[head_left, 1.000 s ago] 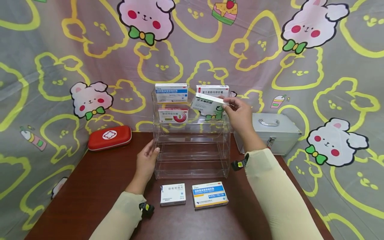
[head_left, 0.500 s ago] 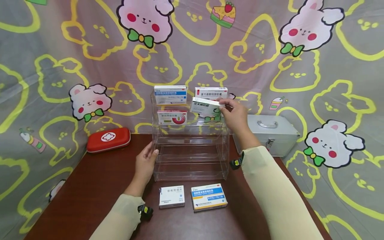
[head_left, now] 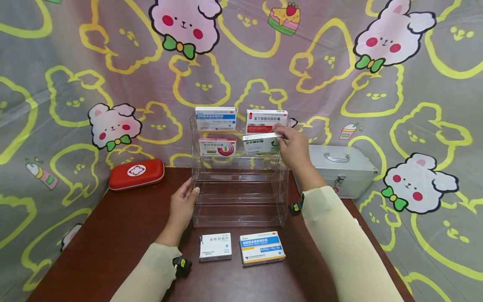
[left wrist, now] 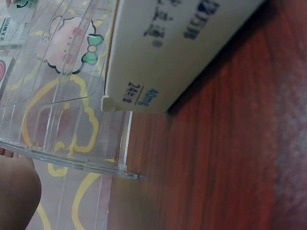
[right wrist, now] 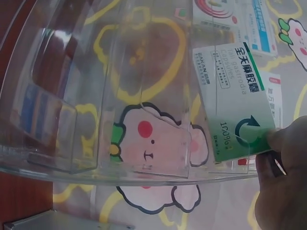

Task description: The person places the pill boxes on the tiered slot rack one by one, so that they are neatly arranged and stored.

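Note:
In the head view my right hand (head_left: 296, 149) pinches the right end of a white-and-green medicine box (head_left: 260, 144). The box sits at the second tier of a clear acrylic display rack (head_left: 241, 195), slightly tilted; the right wrist view shows its printed front (right wrist: 232, 103), thumb and fingers at one corner. At the rack's left side, my left hand (head_left: 183, 206) holds the edge, its thumb toward the front; some of its fingers are hidden. Beside the held box stands a red-and-white medicine box (head_left: 217, 147). On the top tier are a blue-and-white box (head_left: 216, 118) and another red-and-white box (head_left: 266, 121).
In front of the rack, a white medicine box (head_left: 215, 246) and a blue, white and yellow one (head_left: 262, 248) lie on the brown table (head_left: 128, 235). A red zip case (head_left: 137, 174) lies left; a silver metal case (head_left: 341, 170) stands right. Patterned cloth (head_left: 234, 71) hangs behind.
My right hand has lowered the white-and-green box toward the second tier, uncovering more of the red-and-white box behind it. My left hand stays at the rack's side.

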The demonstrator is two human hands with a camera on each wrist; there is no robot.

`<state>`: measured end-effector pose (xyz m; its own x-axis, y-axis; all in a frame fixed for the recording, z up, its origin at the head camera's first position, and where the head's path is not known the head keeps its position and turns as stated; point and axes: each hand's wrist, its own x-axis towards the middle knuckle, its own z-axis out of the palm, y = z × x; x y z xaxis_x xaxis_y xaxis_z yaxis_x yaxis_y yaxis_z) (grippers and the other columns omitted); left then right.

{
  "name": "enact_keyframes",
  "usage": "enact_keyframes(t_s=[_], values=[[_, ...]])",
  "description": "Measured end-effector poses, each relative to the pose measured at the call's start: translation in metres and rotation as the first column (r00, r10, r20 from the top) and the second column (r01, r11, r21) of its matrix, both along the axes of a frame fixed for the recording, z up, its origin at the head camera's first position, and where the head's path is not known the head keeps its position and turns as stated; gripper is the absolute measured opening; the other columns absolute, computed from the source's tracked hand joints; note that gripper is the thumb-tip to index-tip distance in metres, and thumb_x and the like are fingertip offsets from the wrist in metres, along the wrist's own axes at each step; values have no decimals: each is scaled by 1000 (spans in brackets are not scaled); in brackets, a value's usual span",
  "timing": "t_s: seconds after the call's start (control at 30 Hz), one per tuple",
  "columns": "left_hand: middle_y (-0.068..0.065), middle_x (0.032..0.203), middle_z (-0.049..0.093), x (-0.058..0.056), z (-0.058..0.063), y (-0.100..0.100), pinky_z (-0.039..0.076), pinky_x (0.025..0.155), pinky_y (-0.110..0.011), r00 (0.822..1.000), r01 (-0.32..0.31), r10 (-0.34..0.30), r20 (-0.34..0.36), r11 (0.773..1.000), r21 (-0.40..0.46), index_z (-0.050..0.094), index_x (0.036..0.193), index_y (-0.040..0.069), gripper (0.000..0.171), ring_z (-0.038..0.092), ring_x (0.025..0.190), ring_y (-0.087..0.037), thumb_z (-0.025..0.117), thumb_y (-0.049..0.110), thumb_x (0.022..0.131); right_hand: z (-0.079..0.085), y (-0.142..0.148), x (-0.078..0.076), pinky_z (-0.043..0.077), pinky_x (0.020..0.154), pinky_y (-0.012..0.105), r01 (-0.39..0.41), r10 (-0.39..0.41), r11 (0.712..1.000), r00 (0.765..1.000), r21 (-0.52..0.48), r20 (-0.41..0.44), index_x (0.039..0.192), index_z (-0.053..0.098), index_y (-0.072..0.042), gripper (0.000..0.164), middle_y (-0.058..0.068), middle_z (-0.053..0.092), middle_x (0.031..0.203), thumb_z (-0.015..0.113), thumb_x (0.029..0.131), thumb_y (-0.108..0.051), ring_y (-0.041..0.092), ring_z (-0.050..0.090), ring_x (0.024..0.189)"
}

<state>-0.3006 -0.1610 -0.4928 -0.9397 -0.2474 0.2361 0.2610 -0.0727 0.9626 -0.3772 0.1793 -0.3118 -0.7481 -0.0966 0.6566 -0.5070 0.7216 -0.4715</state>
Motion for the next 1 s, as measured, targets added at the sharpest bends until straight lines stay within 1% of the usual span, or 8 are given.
enact_keyframes(t_s=[0.17,0.27,0.37,0.47,0.6,0.67,0.87,1.0], values=[[-25,162,52,1,-2,0,50,105,-8,1000,-1,1,8,1000,-6,51,159,-5,55,48,151,-34,65,-1,106,-2,1,0,53,111,57,30,-32,993,999,114,19,124,76,5,27,24,76,129,69,99,1,45,70,124],[-25,162,52,2,-2,0,50,106,-9,1000,-1,1,7,1000,-9,51,159,-5,55,48,151,-35,65,-1,107,-1,0,1,52,112,59,37,-45,983,998,177,42,126,75,5,27,25,75,130,67,100,1,46,68,125],[-25,162,52,3,-2,0,50,107,-11,1000,0,0,3,1000,-6,51,159,-6,54,48,152,-35,65,-2,107,-1,-1,1,52,113,58,36,-49,973,997,226,53,126,74,6,26,26,74,129,65,101,1,47,67,124],[-27,161,52,4,-3,0,50,106,-10,1000,-1,1,-5,1000,-7,51,158,-7,54,47,151,-36,65,-1,106,-3,-2,1,53,111,56,40,-50,962,998,268,33,122,74,6,23,25,75,124,64,101,2,46,68,120],[-29,160,52,1,-4,-1,51,104,-8,1000,-7,7,-20,1000,-2,51,157,-8,54,48,151,-36,66,-1,106,-7,-3,-1,54,111,53,40,-30,952,999,303,-37,117,75,7,20,24,76,120,63,102,2,45,68,119],[-29,160,52,1,-3,-1,50,105,-8,1000,-10,10,-24,1000,-9,51,157,-7,54,48,151,-35,66,0,106,-7,-3,-2,53,113,52,40,-21,947,998,320,-63,118,75,7,21,24,75,122,62,102,3,44,67,120],[-24,162,53,-1,-3,-3,49,105,-8,1000,-13,12,-11,999,-37,51,159,-4,55,49,152,-34,67,2,107,-7,-3,-2,53,114,50,53,-30,932,997,358,-71,122,74,9,26,23,75,126,59,101,6,43,65,122],[-24,163,52,-2,-3,-3,49,107,-9,1000,-4,3,-8,999,-35,51,160,-4,56,48,153,-35,67,3,107,-8,-2,-1,53,113,49,53,-23,935,996,350,-89,120,74,9,26,23,75,125,58,100,6,43,65,120]])
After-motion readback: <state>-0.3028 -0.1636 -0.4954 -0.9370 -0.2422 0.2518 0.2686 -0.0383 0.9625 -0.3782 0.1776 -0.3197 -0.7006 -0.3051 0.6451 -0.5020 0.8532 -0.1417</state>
